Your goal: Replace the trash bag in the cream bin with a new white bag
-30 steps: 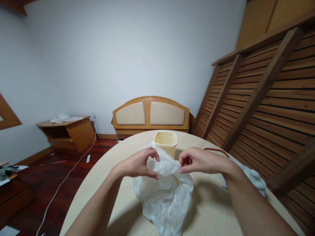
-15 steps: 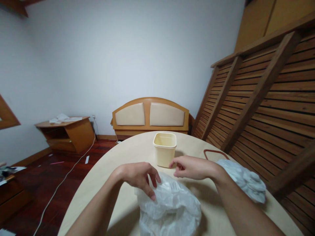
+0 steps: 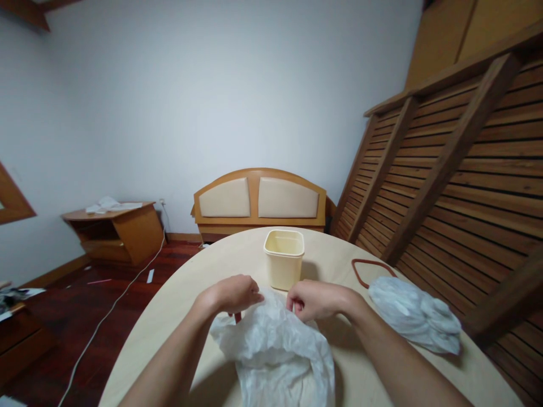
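Note:
A crumpled, whitish translucent plastic bag (image 3: 284, 350) lies spread at the near side of the round table (image 3: 203, 265). My left hand (image 3: 237, 294) grips its far left edge, thumb and fingers closed on the film. On the far right edge, my right hand (image 3: 316, 299) has its fingers curled and closed on the plastic. Just beyond both hands stands an upright, open-topped cream plastic bin (image 3: 284, 265); the part of its inside that shows holds nothing.
To the right on the table lie a bunched pale plastic bag (image 3: 416, 314) and a reddish-brown loop (image 3: 360, 271) touching it. A slatted wooden panel (image 3: 458, 209) leans beyond the right edge. A white cable (image 3: 114, 305) crosses the floor at left.
My right hand has come down and left onto the bag, and my left hand has closed on its edge. The bag is spread wider at its far side.

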The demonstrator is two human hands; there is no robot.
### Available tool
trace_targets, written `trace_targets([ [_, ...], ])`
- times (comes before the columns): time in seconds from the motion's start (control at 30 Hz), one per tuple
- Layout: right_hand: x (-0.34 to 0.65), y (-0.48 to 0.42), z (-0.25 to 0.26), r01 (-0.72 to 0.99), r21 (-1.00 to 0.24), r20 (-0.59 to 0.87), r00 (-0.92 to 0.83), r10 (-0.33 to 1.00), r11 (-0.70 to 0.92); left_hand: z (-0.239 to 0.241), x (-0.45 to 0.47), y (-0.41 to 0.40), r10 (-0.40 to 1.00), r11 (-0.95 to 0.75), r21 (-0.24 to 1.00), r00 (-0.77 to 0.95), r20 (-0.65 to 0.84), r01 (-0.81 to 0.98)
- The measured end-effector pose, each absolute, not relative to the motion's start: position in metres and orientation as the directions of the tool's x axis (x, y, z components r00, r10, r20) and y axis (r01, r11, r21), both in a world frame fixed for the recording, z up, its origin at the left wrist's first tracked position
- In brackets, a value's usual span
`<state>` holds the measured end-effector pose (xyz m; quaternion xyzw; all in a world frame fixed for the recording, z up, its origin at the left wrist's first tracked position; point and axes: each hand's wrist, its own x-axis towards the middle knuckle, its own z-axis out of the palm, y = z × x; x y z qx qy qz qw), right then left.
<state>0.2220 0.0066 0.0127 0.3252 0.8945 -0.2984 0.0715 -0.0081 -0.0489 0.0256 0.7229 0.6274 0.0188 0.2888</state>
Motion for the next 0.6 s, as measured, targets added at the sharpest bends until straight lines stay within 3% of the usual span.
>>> trace_targets([
  [0.17, 0.233, 0.009, 0.025, 0.643, -0.501, -0.151, -0.724, 0.673, 0.580, 0.040, -0.007, -0.053, 0.929, -0.322, 0.512, 0.369, 0.011, 0.796],
  [0.27, 0.242, 0.010, 0.034, 0.583, -0.581, -0.054, -0.723, 0.689, 0.567, 0.055, -0.001, -0.058, 0.892, -0.444, 0.567, 0.399, 0.210, 0.694],
  [0.43, 0.252, 0.011, 0.043, 0.474, -0.670, -0.003, -0.771, 0.636, 0.572, 0.065, 0.004, -0.063, 0.860, -0.496, 0.702, 0.398, 0.318, 0.511],
  [0.6, 0.255, 0.014, 0.044, 0.494, -0.668, -0.045, -0.773, 0.632, 0.557, 0.064, 0.000, -0.061, 0.827, -0.560, 0.715, 0.336, 0.451, 0.418],
])
